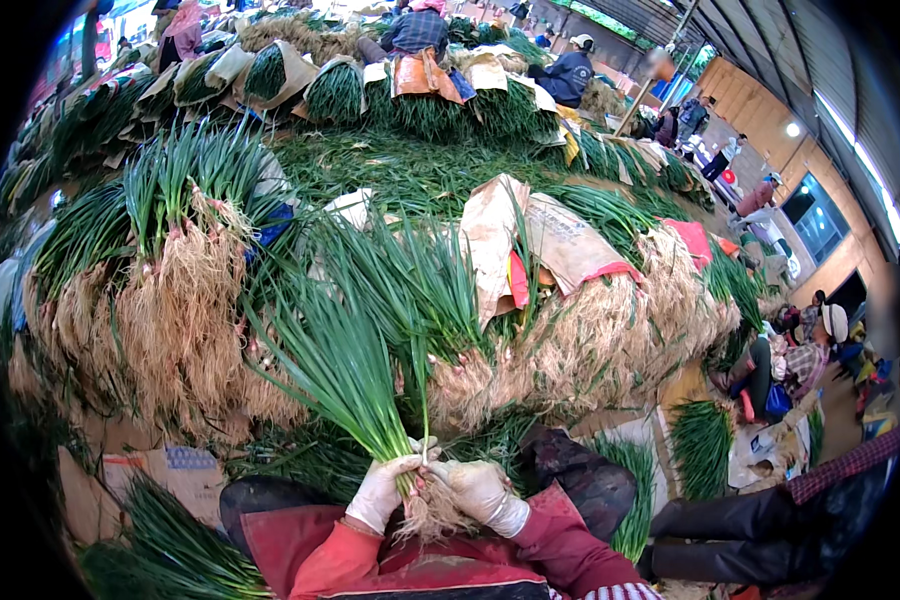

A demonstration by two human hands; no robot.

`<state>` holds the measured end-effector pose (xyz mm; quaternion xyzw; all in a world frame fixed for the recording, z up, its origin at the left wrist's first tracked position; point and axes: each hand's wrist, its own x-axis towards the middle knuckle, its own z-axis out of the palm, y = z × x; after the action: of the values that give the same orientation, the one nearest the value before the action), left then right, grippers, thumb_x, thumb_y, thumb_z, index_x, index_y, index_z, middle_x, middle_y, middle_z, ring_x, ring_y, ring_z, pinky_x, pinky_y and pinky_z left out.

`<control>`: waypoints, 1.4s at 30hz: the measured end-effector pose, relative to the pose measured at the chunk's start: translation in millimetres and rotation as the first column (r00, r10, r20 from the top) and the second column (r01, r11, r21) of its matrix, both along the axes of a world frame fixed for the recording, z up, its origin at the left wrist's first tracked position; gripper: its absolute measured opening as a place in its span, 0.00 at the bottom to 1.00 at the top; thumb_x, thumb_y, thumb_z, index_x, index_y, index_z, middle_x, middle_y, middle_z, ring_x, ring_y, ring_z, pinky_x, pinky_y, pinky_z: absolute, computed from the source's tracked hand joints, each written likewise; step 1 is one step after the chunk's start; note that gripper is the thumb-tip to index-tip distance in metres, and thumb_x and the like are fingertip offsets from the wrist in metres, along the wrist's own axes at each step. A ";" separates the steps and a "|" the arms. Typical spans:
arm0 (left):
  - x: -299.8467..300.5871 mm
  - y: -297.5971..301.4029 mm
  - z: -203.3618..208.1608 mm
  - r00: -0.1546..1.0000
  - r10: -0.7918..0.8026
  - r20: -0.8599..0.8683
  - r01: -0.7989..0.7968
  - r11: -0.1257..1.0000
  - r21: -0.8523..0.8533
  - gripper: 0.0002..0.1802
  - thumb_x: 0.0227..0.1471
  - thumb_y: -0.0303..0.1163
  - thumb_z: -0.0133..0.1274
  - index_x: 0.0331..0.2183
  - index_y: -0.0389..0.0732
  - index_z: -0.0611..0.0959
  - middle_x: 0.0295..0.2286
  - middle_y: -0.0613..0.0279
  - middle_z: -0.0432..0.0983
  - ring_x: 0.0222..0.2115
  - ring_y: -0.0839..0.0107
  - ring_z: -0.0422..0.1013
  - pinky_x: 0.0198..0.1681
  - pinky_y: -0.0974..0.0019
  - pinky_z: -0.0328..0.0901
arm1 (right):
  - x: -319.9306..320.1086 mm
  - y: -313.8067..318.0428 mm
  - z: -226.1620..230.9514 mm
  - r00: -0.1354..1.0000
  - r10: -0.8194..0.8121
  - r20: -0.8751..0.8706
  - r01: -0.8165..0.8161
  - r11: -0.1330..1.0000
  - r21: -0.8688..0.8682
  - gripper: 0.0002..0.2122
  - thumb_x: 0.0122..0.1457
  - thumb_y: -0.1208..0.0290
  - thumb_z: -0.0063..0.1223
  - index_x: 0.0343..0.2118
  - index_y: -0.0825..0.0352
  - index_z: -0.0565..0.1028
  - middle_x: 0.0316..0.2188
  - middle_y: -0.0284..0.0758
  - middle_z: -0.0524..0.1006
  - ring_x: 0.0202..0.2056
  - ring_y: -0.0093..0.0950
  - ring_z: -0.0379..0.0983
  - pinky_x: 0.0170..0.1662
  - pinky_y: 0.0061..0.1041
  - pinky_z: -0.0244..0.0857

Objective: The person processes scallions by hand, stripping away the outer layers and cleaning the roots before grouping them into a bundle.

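My left hand [380,490], in a whitish glove, is closed around the lower stems of a bunch of green onions [355,385]. Its long leaves fan up and to the left, while pale tangled roots [435,512] hang below the hands. My right hand [478,493], gloved as well, is closed beside it, pinching the base of a single green onion [423,385] that stands upright at the bunch's right side. Both hands meet over my lap, and the right fingertips are partly hidden among stems and roots.
Ahead lies a long heap of green onions, roots toward me [590,335], partly covered by brown sacks [580,240]. More loose green onions [175,550] lie at lower left. Another person's legs [740,530] stretch in from the right. Several people sit among piles farther back.
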<state>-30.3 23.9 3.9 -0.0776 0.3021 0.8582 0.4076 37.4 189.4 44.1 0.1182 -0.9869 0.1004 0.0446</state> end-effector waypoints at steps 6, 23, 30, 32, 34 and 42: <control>8.6 -2.1 7.9 0.995 0.050 -0.091 -0.058 0.993 -0.098 0.07 0.47 0.26 0.56 0.29 0.38 0.73 0.22 0.59 0.73 0.20 0.71 0.72 0.18 0.73 0.68 | 17.2 40.2 -85.2 0.970 -0.184 0.160 0.197 0.978 -0.070 0.10 0.56 0.59 0.51 0.35 0.58 0.76 0.25 0.36 0.77 0.24 0.39 0.75 0.26 0.35 0.69; 22.5 -12.2 -6.6 0.989 0.145 0.013 -0.144 0.988 -0.061 0.21 0.49 0.21 0.53 0.47 0.38 0.73 0.29 0.60 0.77 0.25 0.71 0.73 0.23 0.70 0.69 | -58.0 -15.6 -72.5 0.879 -0.043 0.476 0.477 0.119 -0.871 0.14 0.65 0.62 0.44 0.33 0.70 0.73 0.26 0.33 0.77 0.26 0.20 0.73 0.28 0.18 0.67; 23.4 -27.8 35.5 0.985 0.167 0.039 -0.170 0.938 0.303 0.29 0.45 0.25 0.51 0.52 0.47 0.68 0.21 0.71 0.60 0.18 0.75 0.59 0.34 0.60 0.63 | -54.0 25.5 -87.7 0.880 -0.290 0.377 0.405 0.872 -0.275 0.17 0.60 0.54 0.43 0.32 0.66 0.75 0.28 0.48 0.76 0.34 0.50 0.72 0.39 0.42 0.65; 16.8 -43.4 32.8 0.971 0.234 -0.057 -0.167 0.822 0.544 0.32 0.44 0.25 0.50 0.54 0.49 0.68 0.21 0.72 0.59 0.19 0.76 0.60 0.33 0.60 0.63 | -60.4 31.1 -65.2 0.874 -0.225 0.431 0.354 0.902 -0.246 0.19 0.59 0.53 0.46 0.41 0.64 0.76 0.34 0.47 0.77 0.38 0.44 0.75 0.44 0.37 0.67; 13.7 -42.2 31.9 0.950 0.309 -0.032 -0.220 0.742 0.633 0.35 0.44 0.23 0.48 0.57 0.47 0.65 0.23 0.71 0.60 0.20 0.76 0.62 0.34 0.60 0.64 | -83.9 55.4 -47.9 0.873 -0.343 0.346 0.460 0.815 -0.352 0.19 0.58 0.55 0.49 0.45 0.63 0.75 0.38 0.46 0.78 0.40 0.41 0.75 0.46 0.34 0.67; -1.3 0.5 2.9 0.981 0.149 0.120 -0.175 0.952 0.251 0.35 0.44 0.23 0.52 0.56 0.40 0.64 0.26 0.66 0.64 0.25 0.71 0.65 0.37 0.59 0.65 | -154.2 175.0 -121.6 0.651 -0.660 0.376 0.759 0.572 -0.311 0.19 0.56 0.57 0.51 0.46 0.63 0.75 0.34 0.46 0.79 0.38 0.41 0.76 0.44 0.34 0.68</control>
<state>-31.6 24.4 6.7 -0.0909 0.1588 0.9160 0.3570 -116.8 364.3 -77.6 -0.3152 -0.8979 0.3073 -0.0018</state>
